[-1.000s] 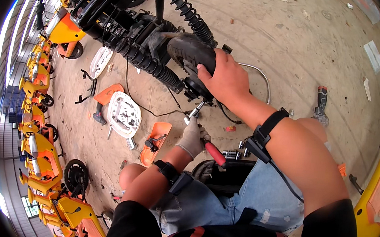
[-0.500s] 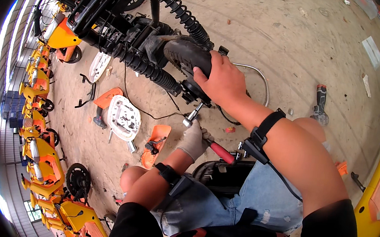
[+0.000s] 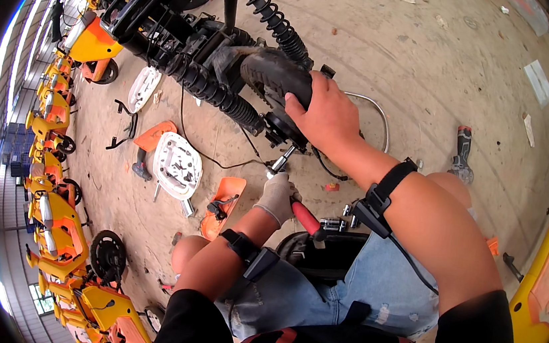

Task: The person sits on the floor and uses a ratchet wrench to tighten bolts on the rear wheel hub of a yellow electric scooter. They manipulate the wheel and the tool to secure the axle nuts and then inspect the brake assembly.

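The right hand (image 3: 324, 113) covers part of the small black wheel (image 3: 274, 78), so the tyre's near side is hidden. The gloved left hand (image 3: 277, 197) wraps the red-handled tool (image 3: 306, 218); the middle of the tool is out of sight, and its metal tip at the wheel's axle is too small to make out. The scooter frame (image 3: 168, 33) is cut off by the top edge. The row of yellow and orange scooters (image 3: 50, 201) bends into the dark left rim, their details lost. A yellow body (image 3: 547, 280) is cut by the right rim.
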